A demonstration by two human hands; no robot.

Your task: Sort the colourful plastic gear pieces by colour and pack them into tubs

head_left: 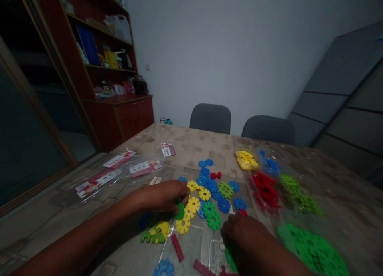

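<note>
My left hand [166,195] reaches over the table with its fingers curled down at a green notched disc [180,211]. Just right of it lie yellow notched discs [193,205], some overlapping. My right hand [243,231] is closed low over the table. What its fingers hold is hidden. A green piece [229,259] shows partly beneath it, and a small red piece [243,213] peeks out behind it. Between my hands lie two green discs [213,221]. Farther off is a cluster of blue discs [212,186] with a green square lattice piece [226,190].
Dark red notched strips [177,248] and a blue disc [164,268] lie near me. At right are clear packs of yellow [247,160], red [265,190] and green pieces [314,248]. Plastic packaging with printed cards [97,183] lies at left. Grey chairs [210,118] stand beyond the table.
</note>
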